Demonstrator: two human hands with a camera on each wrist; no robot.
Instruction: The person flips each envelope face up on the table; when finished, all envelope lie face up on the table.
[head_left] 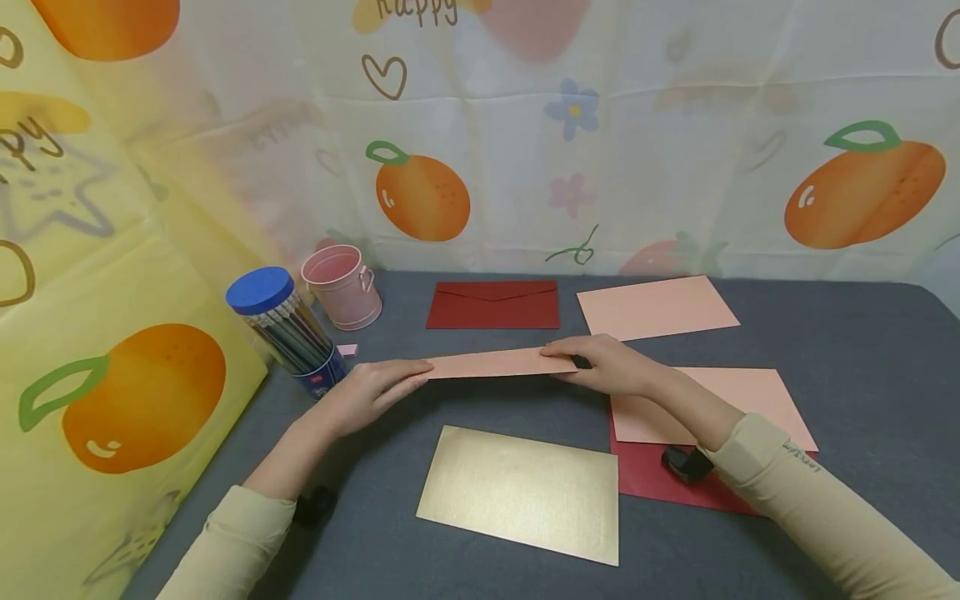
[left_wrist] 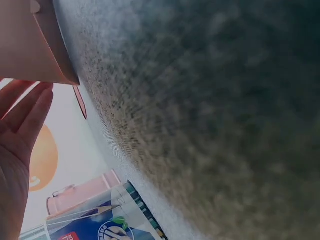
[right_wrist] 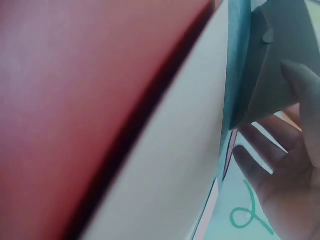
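Peach envelope (head_left: 487, 364) raised, 12 o'clock from gold paper (head_left: 525, 496). Left hand (head_left: 366, 395) pinches 9-o'clock end, right hand (head_left: 609, 367) 3-o'clock end, finger gaps narrow. Likely light, crease-prone; short edges best hold.

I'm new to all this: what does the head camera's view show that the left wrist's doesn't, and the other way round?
Only the head view shows the gold rectangular paper piece and the person's right grip.

Only the left wrist view shows a small, pale round disc on the held peach-pink paper envelope.

Both show that envelope, the person's left grip, the round pink bucket and the clear, blue-labelled cylindrical pencil tub.
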